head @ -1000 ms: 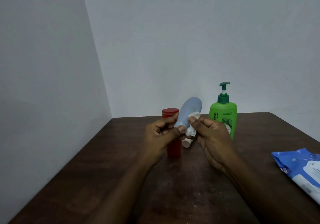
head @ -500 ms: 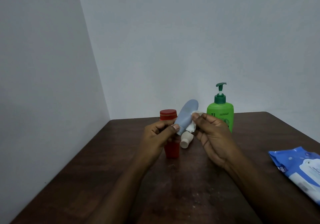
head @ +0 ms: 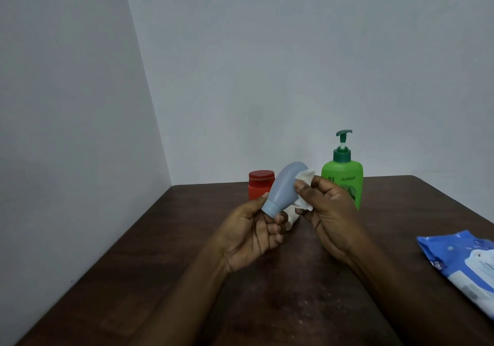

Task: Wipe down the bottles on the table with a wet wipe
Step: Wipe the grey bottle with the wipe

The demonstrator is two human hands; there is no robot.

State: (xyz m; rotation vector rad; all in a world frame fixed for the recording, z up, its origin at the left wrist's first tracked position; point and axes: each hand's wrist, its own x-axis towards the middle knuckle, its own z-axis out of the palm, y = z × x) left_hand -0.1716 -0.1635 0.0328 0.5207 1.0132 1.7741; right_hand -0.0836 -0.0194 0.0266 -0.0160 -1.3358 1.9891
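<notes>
Left grip (head: 251, 236) snug on cap of grey bottle (head: 284, 185), right grip (head: 328, 212) tight on wipe (head: 304, 179).

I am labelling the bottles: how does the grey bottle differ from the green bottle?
The grey bottle is tilted, cap down, in the left hand; the green bottle stands upright on the table. The grey bottle has a flat cap; the green bottle has a pump.

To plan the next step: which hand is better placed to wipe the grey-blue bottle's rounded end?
Probably right. The right hand holds the wet wipe against the grey-blue bottle near that end; the left hand grips its cap end.
</notes>
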